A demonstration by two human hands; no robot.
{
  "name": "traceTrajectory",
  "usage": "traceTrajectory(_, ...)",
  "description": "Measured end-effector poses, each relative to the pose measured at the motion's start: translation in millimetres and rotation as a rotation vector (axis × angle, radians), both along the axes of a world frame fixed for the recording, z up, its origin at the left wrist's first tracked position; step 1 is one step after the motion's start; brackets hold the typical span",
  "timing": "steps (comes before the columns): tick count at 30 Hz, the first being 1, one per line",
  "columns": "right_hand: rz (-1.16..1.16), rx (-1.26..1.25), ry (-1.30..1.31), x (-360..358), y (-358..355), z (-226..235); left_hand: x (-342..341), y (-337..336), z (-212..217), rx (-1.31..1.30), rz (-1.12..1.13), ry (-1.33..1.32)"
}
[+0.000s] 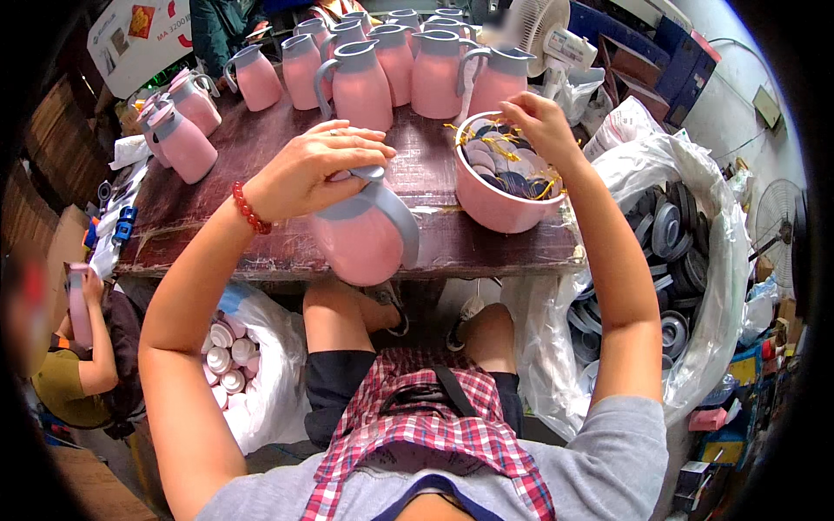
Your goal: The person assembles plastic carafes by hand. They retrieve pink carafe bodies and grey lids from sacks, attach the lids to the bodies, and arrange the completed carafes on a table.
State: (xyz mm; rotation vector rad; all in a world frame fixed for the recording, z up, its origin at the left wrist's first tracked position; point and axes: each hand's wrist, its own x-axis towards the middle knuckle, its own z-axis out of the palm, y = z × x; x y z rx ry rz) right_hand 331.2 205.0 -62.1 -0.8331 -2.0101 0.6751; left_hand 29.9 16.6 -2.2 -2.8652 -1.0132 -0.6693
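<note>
Head view. Dark wooden worktop [261, 156] runs across the upper half of the frame, with cluttered workshop floor around it. Along its far edge stands a group of pink jugs [382, 65] with grey lids and handles; a smaller cluster of jugs [178, 126] stands at the far left corner.

My left hand [317, 169] rests on top of one pink jug [360, 239] at the near edge of the worktop. This jug is tilted toward me, its grey handle [398, 217] facing right. My fingers [356, 143] are curled over the grey lid and clamped on it. A red bead bracelet [250, 208] sits on that wrist.

My right hand [539, 126] is over a pink bowl [495, 204] that stands on the worktop just right of the tilted jug. The bowl holds dark round discs [504, 174] and yellow strings [495, 139]. The fingertips are drawn together at the bowl's far rim among the strings; whether they pinch a string I cannot tell.

To the right of the worktop, a large clear plastic bag [721, 260] holds grey round lids [669, 234]. Below the worktop on the left, a white bag [278, 365] holds small white caps [226, 356]. A white fan [539, 30] stands behind the bowl.

My knees show under the worktop edge, and a red checked apron [426, 434] covers my lap. At the left edge, another person [78, 365] sits holding a pink object.
</note>
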Motion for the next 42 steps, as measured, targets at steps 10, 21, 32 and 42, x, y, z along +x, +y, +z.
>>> traceTrajectory(10,0.046,-0.383,-0.318,-20.4,69.3,3.4,-21.4,-23.4,-12.3,0.115,0.162,0.025)
traceTrajectory(21,-0.009,-0.447,0.657,9.8,56.9,1.6,9.9,-85.1,-108.6,0.114,0.531,-0.956)
traceTrajectory(32,0.988,-0.917,0.759,-58.8,-91.9,-32.0,23.1,-80.9,-123.1,-0.642,0.291,-1.212)
traceTrajectory(42,1.017,-1.043,0.628,-120.7,-130.6,-73.5,28.6,-75.3,-118.9,-0.656,0.359,-1.237)
